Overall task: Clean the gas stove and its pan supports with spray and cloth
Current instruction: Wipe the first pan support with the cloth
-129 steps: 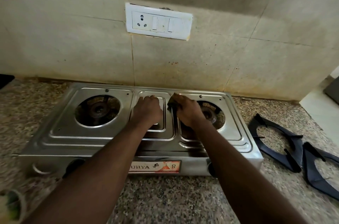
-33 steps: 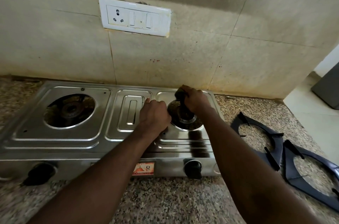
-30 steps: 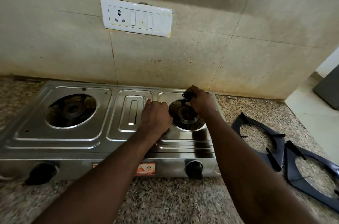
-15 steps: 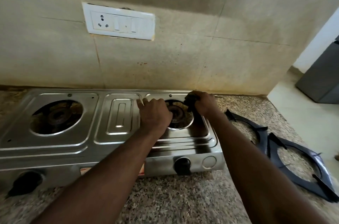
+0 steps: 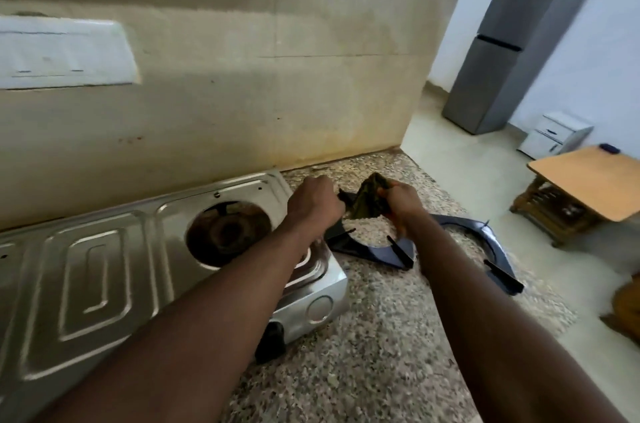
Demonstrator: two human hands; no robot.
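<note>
Just right of frame centre, the left hand [image 5: 313, 204] was closed in a fist on the near pan support [image 5: 370, 249], which lay on the granite surface [image 5: 363, 336] beside the stove [image 5: 104, 270]. The right hand [image 5: 401, 203] had its fingers clamped on a dark green cloth [image 5: 367, 199], bunched and pointing up. The second support [image 5: 485, 249] lay further right, its long side running toward lower right.

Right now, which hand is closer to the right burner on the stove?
Left. The left hand sits just right of the right burner, on the near pan support; the right hand, holding the cloth, is farther right.
</note>
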